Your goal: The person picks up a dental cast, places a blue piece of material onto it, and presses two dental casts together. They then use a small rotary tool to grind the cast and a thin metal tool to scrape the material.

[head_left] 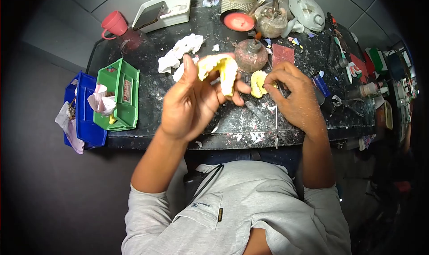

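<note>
My left hand (190, 98), palm turned up, holds a yellow horseshoe-shaped dental cast (229, 72) above the bench. Its thumb stands up at the left and the fingers curl behind the cast. A second, smaller yellow dental cast (258, 84) is at the fingertips of my right hand (295, 96), pinched at its right edge by thumb and forefinger. Below that hand, a thin metal tool (276, 125) points toward the bench's front edge. Another slim tool with a ribbed handle (261, 115) lies between the hands among white scraps.
A glass spirit burner (251, 56) stands behind the casts, beside a red wax sheet (283, 54). Crumpled white tissue (181, 52) lies left of it. Green bin (132, 98) and blue bin (87, 107) sit at the left edge. At the back are a white tray (181, 9) and pink mug (115, 23).
</note>
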`<action>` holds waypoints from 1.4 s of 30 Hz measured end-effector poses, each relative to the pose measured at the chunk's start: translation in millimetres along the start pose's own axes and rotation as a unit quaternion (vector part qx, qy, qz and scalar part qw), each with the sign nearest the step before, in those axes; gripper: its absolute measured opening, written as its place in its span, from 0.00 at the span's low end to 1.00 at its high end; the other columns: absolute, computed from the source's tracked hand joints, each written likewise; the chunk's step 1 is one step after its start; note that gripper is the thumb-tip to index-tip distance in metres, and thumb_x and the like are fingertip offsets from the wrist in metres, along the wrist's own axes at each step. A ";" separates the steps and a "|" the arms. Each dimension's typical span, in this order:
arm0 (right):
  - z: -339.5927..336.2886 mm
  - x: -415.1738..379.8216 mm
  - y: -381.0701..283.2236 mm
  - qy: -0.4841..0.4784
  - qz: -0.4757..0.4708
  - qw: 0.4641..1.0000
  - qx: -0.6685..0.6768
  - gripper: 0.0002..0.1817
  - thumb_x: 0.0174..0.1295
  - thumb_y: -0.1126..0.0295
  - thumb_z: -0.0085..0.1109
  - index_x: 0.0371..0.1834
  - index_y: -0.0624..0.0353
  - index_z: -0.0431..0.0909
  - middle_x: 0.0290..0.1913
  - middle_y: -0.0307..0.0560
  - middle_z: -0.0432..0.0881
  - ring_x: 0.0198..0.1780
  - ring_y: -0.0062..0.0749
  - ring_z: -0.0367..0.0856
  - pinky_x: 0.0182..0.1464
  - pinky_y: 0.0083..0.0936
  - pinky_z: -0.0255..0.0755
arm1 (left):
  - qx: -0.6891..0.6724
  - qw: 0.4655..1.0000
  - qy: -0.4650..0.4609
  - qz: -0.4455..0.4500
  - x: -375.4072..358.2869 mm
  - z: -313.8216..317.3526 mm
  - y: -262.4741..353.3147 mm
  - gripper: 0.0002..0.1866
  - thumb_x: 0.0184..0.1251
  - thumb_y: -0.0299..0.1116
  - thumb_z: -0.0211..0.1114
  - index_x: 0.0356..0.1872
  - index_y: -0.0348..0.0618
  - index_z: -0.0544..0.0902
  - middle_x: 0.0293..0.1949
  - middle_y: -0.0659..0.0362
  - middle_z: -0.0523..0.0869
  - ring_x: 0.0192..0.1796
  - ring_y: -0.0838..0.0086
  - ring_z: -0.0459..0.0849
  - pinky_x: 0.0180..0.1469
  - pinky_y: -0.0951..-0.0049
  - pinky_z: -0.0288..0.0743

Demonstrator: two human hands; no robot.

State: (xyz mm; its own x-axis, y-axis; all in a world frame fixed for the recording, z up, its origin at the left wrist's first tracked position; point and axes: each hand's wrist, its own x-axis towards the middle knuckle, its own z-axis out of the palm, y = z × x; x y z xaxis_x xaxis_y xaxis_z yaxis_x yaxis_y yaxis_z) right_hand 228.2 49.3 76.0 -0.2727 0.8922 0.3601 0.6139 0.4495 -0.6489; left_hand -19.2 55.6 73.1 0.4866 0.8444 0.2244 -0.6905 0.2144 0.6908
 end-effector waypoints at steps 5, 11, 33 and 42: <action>-10.2 -2.1 -8.7 0.020 0.027 0.993 0.109 0.07 0.60 0.78 0.72 0.41 0.61 0.87 0.30 0.30 0.76 0.28 0.10 0.64 0.29 0.14 0.56 | -0.095 0.992 0.072 -0.033 -27.1 4.1 -35.0 0.43 0.86 0.63 0.31 0.74 0.25 0.65 0.55 0.36 0.83 0.52 0.46 0.88 0.48 0.58 0.87; -15.0 4.2 -38.4 -0.075 0.042 0.973 0.215 0.05 0.63 0.79 0.70 0.41 0.65 0.86 0.42 0.37 0.82 0.35 0.11 0.71 0.37 0.13 0.63 | -0.128 0.986 0.070 -0.077 -36.0 7.1 -56.6 0.45 0.83 0.66 0.29 0.68 0.30 0.72 0.49 0.39 0.85 0.40 0.50 0.91 0.34 0.60 0.89; -2.9 8.8 -9.6 -0.004 0.096 0.983 -0.154 0.27 0.55 0.69 0.78 0.58 0.65 0.82 0.46 0.55 0.87 0.52 0.52 0.86 0.57 0.41 0.77 | -0.088 0.987 0.088 -0.099 -41.1 9.4 -64.7 0.46 0.83 0.67 0.29 0.70 0.28 0.69 0.47 0.40 0.84 0.43 0.47 0.91 0.35 0.62 0.90; 1.8 8.1 12.0 -0.072 0.155 0.985 -0.010 0.23 0.58 0.71 0.75 0.55 0.68 0.82 0.42 0.52 0.88 0.46 0.34 0.87 0.51 0.32 0.79 | -0.137 0.985 0.101 0.002 -45.1 3.8 -69.1 0.46 0.82 0.67 0.33 0.73 0.27 0.65 0.67 0.33 0.74 0.60 0.33 0.85 0.50 0.52 0.92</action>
State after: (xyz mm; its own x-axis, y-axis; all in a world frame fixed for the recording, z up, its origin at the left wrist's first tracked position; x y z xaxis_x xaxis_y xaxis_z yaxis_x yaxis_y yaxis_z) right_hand 232.0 62.1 70.0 -0.1718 0.9840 0.0472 0.6985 0.1555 -0.6985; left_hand 8.7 0.9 17.9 0.3867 0.9199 0.0658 -0.8238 0.3125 0.4729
